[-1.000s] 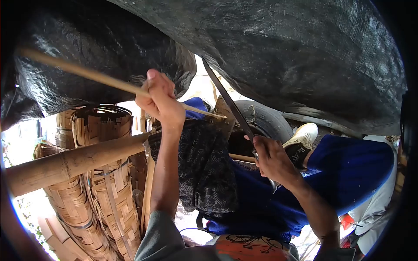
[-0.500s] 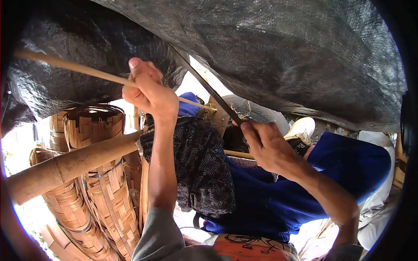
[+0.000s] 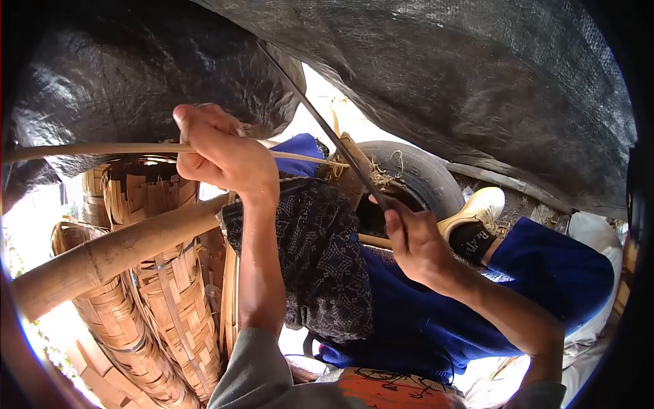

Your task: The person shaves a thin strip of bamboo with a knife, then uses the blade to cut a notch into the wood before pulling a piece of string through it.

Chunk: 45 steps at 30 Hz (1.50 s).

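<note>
My left hand (image 3: 228, 153) is closed around a long, thin bamboo strip (image 3: 102, 150). One end of the strip runs out past the left edge of the view; the other comes out beyond my wrist and ends at a wooden block (image 3: 354, 160). In my right hand (image 3: 415, 238) is a long knife (image 3: 317, 119), its handle hidden by my fingers. Its narrow dark blade slants up and to the left, and crosses close by the strip's far end in this view. A dark patterned cloth (image 3: 317, 266) lies over my leg below the strip.
A thick bamboo pole (image 3: 122, 255) crosses the left side, in front of tall woven bamboo baskets (image 3: 163, 320). Beyond the block lies a tyre (image 3: 436, 174) with shavings. Black tarpaulin (image 3: 463, 88) hangs low overhead. My shoe (image 3: 477, 208) rests at the right.
My left hand has shifted slightly left and down, and the strip has tilted closer to level. My right hand and the knife have dropped a little.
</note>
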Each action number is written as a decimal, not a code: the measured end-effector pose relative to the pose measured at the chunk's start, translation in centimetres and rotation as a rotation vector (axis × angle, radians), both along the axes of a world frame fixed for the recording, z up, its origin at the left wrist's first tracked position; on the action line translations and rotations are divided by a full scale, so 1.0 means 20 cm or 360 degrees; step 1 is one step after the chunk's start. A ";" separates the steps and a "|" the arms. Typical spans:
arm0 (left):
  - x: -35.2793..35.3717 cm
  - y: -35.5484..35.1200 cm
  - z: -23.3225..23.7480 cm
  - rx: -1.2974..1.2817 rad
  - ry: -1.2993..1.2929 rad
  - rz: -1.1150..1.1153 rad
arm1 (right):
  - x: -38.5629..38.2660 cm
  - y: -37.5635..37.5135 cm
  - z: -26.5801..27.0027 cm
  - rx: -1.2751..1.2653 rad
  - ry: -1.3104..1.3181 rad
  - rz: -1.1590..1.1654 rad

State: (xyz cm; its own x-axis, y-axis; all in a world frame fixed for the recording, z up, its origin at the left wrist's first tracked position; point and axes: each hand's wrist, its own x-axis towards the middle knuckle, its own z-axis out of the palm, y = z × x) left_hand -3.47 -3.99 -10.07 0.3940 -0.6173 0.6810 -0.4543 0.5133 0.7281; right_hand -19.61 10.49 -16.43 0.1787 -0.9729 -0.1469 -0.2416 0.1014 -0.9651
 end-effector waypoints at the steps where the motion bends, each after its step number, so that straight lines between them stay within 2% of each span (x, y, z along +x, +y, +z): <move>1: 0.00 0.00 0.00 0.0045 0.0037 0.0073 | 0.01 0.04 -0.07 0.0184 0.0125 0.0099; 3: 0.00 0.00 0.01 0.0080 0.0078 0.0131 | 0.01 0.18 -0.36 0.0042 0.0237 0.0131; 4: 0.01 0.00 0.00 -0.0002 -0.0004 0.0138 | 0.01 0.17 -0.40 -0.0110 0.0352 0.0164; 6: 0.03 -0.05 -0.02 -0.0060 -0.0089 0.0141 | -0.04 0.17 -0.47 0.0001 0.0317 0.0199; 8: 0.05 -0.04 0.00 0.0124 0.0118 -0.0030 | -0.07 0.19 -0.39 0.0174 0.0269 0.0295; 10: 0.07 -0.04 0.01 0.0113 0.0133 -0.0058 | -0.08 0.09 -0.26 0.0183 0.0207 0.0199; 11: 0.09 -0.04 0.01 0.0133 0.0145 -0.0182 | -0.08 0.05 -0.22 0.0319 0.0174 0.0181; 12: 0.10 -0.04 0.01 0.0151 0.0160 -0.0313 | -0.08 0.02 -0.22 0.0321 0.0176 0.0183; 16: 0.12 -0.03 -0.10 0.0236 0.0186 -0.0430 | -0.10 -0.04 -0.24 0.0427 0.0232 0.0171; 18: 0.12 -0.05 -0.09 0.0059 0.0168 -0.0559 | -0.10 -0.06 -0.24 0.0493 0.0272 0.0135; 22: 0.08 -0.08 -0.10 0.0074 0.0099 -0.0511 | -0.09 -0.10 -0.19 0.0527 0.0227 0.0076; 28: 0.07 -0.10 -0.12 0.0128 0.0114 -0.0497 | -0.07 -0.11 -0.16 0.0488 0.0207 0.0178; 30: 0.05 -0.09 -0.11 0.0104 0.0114 -0.0463 | -0.06 -0.09 -0.10 0.0284 0.0071 0.0125; 34: 0.06 -0.08 -0.14 -0.0024 0.0091 -0.0469 | -0.02 -0.06 -0.05 0.0193 -0.0188 0.0102; 36: 0.04 -0.09 -0.15 -0.0114 -0.0008 -0.0442 | 0.04 0.01 -0.15 0.0293 -0.0244 0.0021; 38: 0.03 -0.08 -0.14 -0.0240 -0.0102 -0.0423 | 0.04 0.02 -0.28 0.0580 0.0055 0.0328; 39: 0.03 -0.08 -0.14 -0.0197 0.0029 -0.0469 | 0.05 -0.01 -0.23 0.0914 -0.0099 0.0213; 40: 0.04 -0.06 -0.14 -0.0122 0.0155 -0.0500 | 0.03 -0.05 -0.19 0.0911 -0.0101 0.0213; 41: 0.07 -0.06 -0.13 -0.0004 0.0027 -0.0446 | 0.02 -0.07 -0.16 0.0796 -0.0118 0.0187; 45: 0.06 -0.07 -0.13 0.0025 0.0122 -0.0240 | 0.00 -0.08 -0.08 0.0416 -0.0140 0.0020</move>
State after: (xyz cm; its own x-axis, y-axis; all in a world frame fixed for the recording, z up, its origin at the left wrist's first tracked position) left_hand -2.23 -5.33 -12.58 0.3462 -0.6838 0.6423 -0.3159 0.5597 0.7661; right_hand -19.52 8.90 -17.95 0.2136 -0.9016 -0.3762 -0.1607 0.3474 -0.9238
